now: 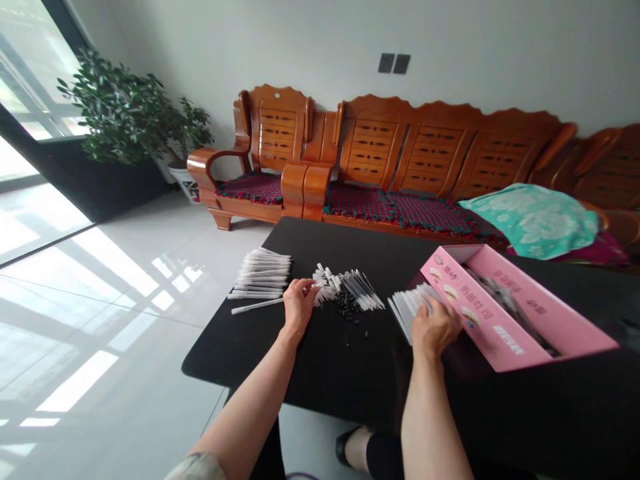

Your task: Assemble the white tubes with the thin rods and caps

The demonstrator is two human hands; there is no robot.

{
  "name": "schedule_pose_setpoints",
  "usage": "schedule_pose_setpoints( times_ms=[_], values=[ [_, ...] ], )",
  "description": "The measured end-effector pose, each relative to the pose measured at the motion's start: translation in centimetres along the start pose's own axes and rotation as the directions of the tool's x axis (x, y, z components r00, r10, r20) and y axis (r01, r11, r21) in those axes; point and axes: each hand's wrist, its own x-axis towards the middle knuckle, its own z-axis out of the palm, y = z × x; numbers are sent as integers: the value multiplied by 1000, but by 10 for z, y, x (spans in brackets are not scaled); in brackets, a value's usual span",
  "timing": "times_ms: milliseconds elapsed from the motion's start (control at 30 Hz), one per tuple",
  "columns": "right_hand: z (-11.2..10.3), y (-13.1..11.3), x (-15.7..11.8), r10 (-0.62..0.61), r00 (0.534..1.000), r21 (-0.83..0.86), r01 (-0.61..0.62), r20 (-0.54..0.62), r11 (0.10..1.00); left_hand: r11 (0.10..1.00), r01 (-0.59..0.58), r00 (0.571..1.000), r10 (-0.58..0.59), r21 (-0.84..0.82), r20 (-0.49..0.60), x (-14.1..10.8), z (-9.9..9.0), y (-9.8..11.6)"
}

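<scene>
My left hand (299, 305) is closed in a pinch at a heap of small white pen caps (327, 283), with a white cap between its fingertips. Left of it lies a stack of white pens (263, 275), one pen (256, 306) apart in front. Small black plugs (347, 304) are scattered beside the caps, next to a row of thin pen refills (363, 289). Over a pile of white pen barrels (407, 308), my right hand (434, 327) has its fingers closed on a barrel; the hand partly hides the pile.
An open pink box (500, 333) with dark and clear contents stands right of my right hand on the black table (325, 373). Behind are a wooden sofa (375, 143), a turquoise cloth (540, 220) and a potted plant (135, 113).
</scene>
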Motion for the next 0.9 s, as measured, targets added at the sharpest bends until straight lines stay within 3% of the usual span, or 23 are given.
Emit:
schedule_pose_setpoints(
  times_ms=[67, 100, 167, 233, 267, 333, 433, 667, 900],
  values=[
    [-6, -14, -3, 49, 983, 181, -81, 175, 980, 1000, 3, 1000, -3, 5, -4, 0, -2, 2],
    [-10, -22, -6, 43, 931, 281, -153, 362, 948, 1000, 3, 1000, -3, 12, -8, -1, -2, 2],
    [-15, -34, -12, -54, 673, 387, -356, 737, 851, 1000, 0, 1000, 0, 25, -11, -1, -3, 2],
    [-18, -41, -18, -174, 403, 376, -504, 899, 777, 1000, -3, 1000, 3, 26, -10, -2, -3, 1],
    [-18, -43, -21, -217, 317, 364, -546, 923, 755, 1000, -3, 1000, 3, 21, -9, -2, -3, 1],
    [-17, -45, -25, -268, 236, 357, -586, 934, 728, 1000, 2, 1000, -2, 7, -13, -3, -3, -1],
    [-11, -50, -29, -289, 239, 375, -615, 927, 693, 1000, 9, 1000, -9, -3, -20, -3, -3, -2],
    [3, -61, -35, -268, 355, 443, -672, 896, 594, 997, -6, 1000, 6, 76, 0, -2, -10, 3],
    [3, -61, -35, -191, 406, 447, -774, 894, 448, 953, -49, 995, 21, 298, 96, 6, -68, -1]
  ],
)
